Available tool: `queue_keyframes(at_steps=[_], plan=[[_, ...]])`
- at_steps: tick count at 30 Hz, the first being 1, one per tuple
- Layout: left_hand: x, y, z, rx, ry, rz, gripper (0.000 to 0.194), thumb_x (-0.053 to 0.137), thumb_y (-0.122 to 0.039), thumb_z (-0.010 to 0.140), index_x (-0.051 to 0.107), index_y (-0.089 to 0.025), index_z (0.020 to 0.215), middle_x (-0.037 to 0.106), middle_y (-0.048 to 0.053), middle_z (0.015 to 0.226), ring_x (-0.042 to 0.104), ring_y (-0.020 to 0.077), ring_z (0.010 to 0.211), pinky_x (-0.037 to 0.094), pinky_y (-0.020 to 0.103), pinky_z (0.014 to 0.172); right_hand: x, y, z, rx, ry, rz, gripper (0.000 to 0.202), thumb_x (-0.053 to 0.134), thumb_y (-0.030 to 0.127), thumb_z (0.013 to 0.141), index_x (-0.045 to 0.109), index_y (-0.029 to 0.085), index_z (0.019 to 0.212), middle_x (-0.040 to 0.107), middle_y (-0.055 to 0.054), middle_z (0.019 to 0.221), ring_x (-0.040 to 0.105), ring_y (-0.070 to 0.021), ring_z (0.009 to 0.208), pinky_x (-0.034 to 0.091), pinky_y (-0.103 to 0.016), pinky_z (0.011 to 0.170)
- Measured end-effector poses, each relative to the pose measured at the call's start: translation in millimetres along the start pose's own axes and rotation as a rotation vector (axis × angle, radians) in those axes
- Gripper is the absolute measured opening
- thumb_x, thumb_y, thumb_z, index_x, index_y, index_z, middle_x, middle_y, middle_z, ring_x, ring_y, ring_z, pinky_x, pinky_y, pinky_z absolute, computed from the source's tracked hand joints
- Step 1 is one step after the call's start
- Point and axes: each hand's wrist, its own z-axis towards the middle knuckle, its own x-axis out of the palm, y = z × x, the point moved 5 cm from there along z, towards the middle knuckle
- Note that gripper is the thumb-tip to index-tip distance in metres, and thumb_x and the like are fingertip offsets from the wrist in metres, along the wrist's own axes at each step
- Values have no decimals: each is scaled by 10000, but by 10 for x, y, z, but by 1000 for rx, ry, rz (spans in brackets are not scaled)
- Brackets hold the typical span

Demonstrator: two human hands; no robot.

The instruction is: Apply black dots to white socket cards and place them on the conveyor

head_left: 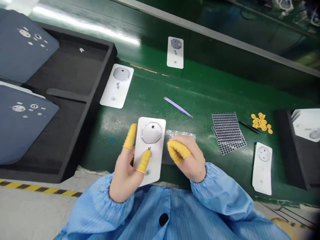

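My left hand (126,175), with yellow finger cots, is closed round a white panel (155,155), thumb across its front. Near the panel's upper end sits a grey octagonal piece (151,132) with a small dark dot; dark characters run below it. To the right of the panel and apart from it, my right hand (192,158) is closed in a pinch, its thumb and forefinger in yellow cots. Whatever lies between those fingertips, if anything, is too small to make out. A clear plastic sheet (181,134) lies partly hidden behind my right hand.
Purple tweezers (178,106), black tweezers (250,127), sheets of black dots (228,131) and yellow discs (263,123) lie on the green bench (150,95). White panels (116,90) rest farther back and at right (262,171). Black trays (91,96) flank both sides, the left holding blue-grey panels (25,130).
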Motion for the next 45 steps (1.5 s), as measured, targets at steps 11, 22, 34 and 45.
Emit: queue_keyframes(at_steps=[11, 22, 34, 45], plan=[[219, -112, -151, 147, -13, -91, 807, 714, -163, 755, 338, -324, 1451, 661, 60, 1238, 683, 303, 1013, 623, 348, 751, -12, 268, 31, -164, 68, -137, 357, 608, 253, 859, 585, 216, 1214, 630, -144, 1241, 581, -302, 1187, 547, -532, 935], [224, -121, -173, 264, -21, 178, 649, 691, -141, 734, 502, -265, 1342, 754, 47, 956, 707, 211, 661, 587, 281, 587, 70, 291, 40, -172, 158, -3, 468, 525, 125, 867, 450, 50, 1322, 447, -273, 1395, 391, -337, 1354, 502, -541, 1013], [-123, -23, 203, -13, -115, -273, 941, 737, -256, 732, 165, -415, 1462, 696, 11, 1132, 700, 208, 723, 579, 279, 540, -85, -313, -213, 180, -38, -8, 476, 608, 122, 844, 538, 261, 1293, 587, -117, 1282, 572, -243, 1188, 516, -486, 994], [347, -13, 259, 94, 211, 233, 265, 677, -306, 761, 745, -137, 954, 708, 113, 1056, 677, 270, 957, 537, 384, 883, -83, -246, -245, 36, 42, 74, 391, 607, 54, 832, 603, 207, 1192, 650, -121, 1180, 597, -226, 1137, 544, -447, 940]])
